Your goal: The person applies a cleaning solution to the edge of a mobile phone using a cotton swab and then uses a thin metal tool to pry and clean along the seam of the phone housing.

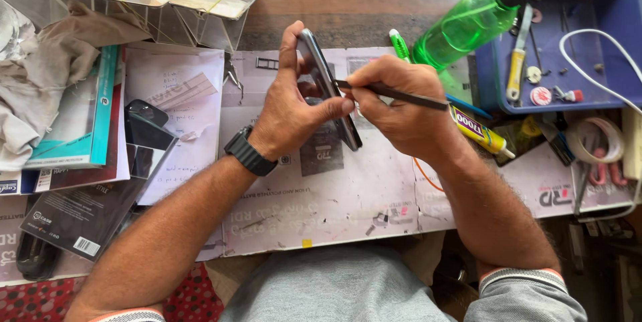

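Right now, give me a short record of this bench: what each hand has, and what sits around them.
left hand: grips a dark phone on edge, above the mat
right hand: holds a thin dark tool, tip against the phone's edge
wrist: black watch on the left arm
right side: green spray bottle, blue tray of small tools, yellow glue tube
left side: packaged cases, crumpled cloth
surface: printed work mat
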